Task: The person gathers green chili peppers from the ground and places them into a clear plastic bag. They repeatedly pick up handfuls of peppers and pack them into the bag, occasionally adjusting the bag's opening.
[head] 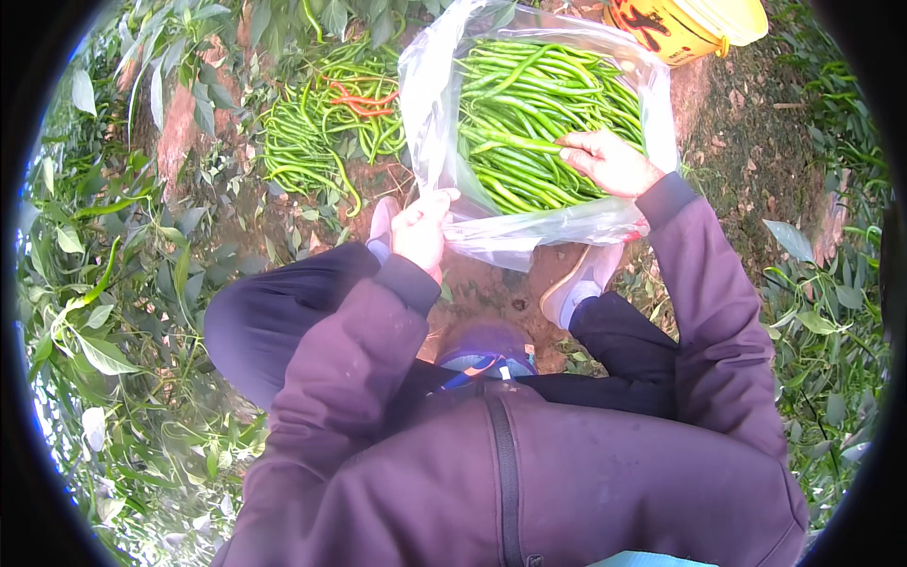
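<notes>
A clear plastic bag (432, 120) lies spread open before me, filled with long green chili peppers (524, 106) laid roughly side by side. My left hand (421, 230) pinches the bag's near left rim. Over the peppers, my right hand (611, 163) reaches in from the near right side, its fingertips closed around the end of one green chili pepper (521, 140). Part of the pile under that hand is hidden.
Left of the bag, loose green chili peppers (305, 135) lie on the soil with a few red chili peppers (361, 99). A yellow plastic bucket (666, 32) stands beyond the bag's far right corner. Leafy pepper plants (106, 298) flank both sides. My shoes (577, 283) are close to the bag.
</notes>
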`<state>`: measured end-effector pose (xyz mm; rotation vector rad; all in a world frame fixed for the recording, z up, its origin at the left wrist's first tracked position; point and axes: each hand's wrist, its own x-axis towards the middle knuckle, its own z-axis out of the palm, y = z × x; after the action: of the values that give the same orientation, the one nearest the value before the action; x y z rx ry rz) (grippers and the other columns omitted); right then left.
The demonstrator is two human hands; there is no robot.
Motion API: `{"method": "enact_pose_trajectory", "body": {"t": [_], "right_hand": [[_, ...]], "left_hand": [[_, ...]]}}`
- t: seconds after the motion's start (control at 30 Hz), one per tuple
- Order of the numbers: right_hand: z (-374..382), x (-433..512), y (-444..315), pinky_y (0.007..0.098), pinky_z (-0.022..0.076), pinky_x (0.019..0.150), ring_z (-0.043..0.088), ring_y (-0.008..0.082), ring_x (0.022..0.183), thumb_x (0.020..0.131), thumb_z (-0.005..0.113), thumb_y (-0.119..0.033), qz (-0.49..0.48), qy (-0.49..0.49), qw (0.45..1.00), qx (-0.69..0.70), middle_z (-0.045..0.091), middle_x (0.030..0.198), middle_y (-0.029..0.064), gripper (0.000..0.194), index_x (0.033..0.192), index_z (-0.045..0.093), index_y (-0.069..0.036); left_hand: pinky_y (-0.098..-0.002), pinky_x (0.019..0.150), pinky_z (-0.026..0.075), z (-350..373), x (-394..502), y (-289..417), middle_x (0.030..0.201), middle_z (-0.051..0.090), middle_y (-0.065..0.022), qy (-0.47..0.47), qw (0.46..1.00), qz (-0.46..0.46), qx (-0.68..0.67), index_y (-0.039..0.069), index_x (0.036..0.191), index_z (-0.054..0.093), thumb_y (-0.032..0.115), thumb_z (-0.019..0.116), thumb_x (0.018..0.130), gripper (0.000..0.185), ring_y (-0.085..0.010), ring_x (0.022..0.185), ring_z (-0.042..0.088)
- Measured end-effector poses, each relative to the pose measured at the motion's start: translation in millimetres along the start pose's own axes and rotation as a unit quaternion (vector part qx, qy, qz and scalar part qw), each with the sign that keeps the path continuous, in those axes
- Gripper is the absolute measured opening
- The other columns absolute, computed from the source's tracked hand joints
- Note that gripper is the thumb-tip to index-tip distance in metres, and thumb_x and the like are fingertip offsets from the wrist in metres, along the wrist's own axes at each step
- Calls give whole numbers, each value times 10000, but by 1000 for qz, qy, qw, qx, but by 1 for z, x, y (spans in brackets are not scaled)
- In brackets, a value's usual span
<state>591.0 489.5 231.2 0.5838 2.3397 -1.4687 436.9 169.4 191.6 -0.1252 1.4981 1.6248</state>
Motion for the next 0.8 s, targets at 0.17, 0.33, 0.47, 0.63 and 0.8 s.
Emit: {"method": "enact_pose_trajectory", "body": {"t": [0.17, 0.33, 0.47, 0.63, 0.8], "right_hand": [[3, -9, -9, 462, 567, 951, 739, 385, 1055, 1070, 621, -307, -30, 22, 993, -112, 763, 1112, 241, 419, 1331, 697, 12], [7, -12, -9, 506, 562, 956, 719, 429, 1077, 1082, 587, -320, -88, 55, 974, -203, 757, 1143, 246, 412, 1311, 701, 2], [1, -15, -18, 453, 569, 863, 737, 353, 944, 1111, 543, -275, -90, 157, 977, -113, 746, 1018, 199, 371, 1283, 698, 15], [-33, -33, -32, 192, 268, 477, 354, 29, 578, 1127, 538, -322, 25, 183, 879, 440, 489, 804, -61, 331, 1315, 627, -64], [-42, -55, -30, 209, 316, 488, 373, 60, 595, 1132, 531, -314, 2, 134, 774, 618, 552, 952, 5, 368, 1472, 448, -199]], "left_hand": [[-318, 739, 578, 3, -3, -6, 938, 696, 13, 25, 1000, 1, -9, 44, 1167, 785, 175, 695, 1063, 190, -108, 784, 657], [-254, 643, 490, 12, -6, -7, 814, 613, 62, 36, 999, -6, -25, 57, 1179, 783, 179, 707, 1058, 188, -48, 697, 561], [-228, 584, 428, 12, -10, -11, 794, 565, 74, 30, 999, -12, -9, 57, 1201, 776, 170, 714, 1051, 198, -23, 658, 496], [-235, 625, 460, 17, -2, -26, 838, 607, 65, 31, 999, 14, -35, 54, 1203, 763, 163, 758, 1021, 212, -47, 716, 564], [-308, 746, 521, 29, -6, -33, 1012, 712, 22, 37, 999, -19, 2, 111, 1158, 749, 222, 848, 954, 253, -105, 859, 662]]}}
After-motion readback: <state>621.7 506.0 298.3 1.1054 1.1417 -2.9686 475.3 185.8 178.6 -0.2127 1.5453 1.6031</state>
